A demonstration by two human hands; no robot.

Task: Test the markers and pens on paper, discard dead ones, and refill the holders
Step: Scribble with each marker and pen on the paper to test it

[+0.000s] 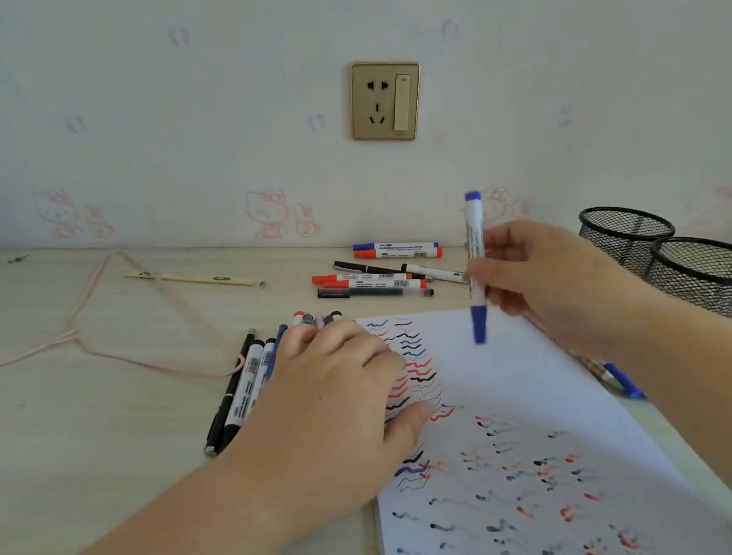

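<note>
My right hand [538, 281] holds a blue-capped white marker [473, 234] upright above the paper, cap end down. A white sheet [510, 379] covered with blue, red and black squiggles lies in front of me. My left hand [339, 403] rests flat on its left edge, fingers over a bunch of pens and markers [246, 378]. A second group of red, blue and black markers [377, 271] lies farther back. Two black mesh holders [626, 236] [716, 270] stand at the right, nothing visible inside them.
A pink cord [92, 315] loops across the left of the desk beside a pale stick-like pen [195, 277]. A blue pen [623, 382] peeks out under my right forearm. A gold wall socket [386, 100] sits on the wall behind.
</note>
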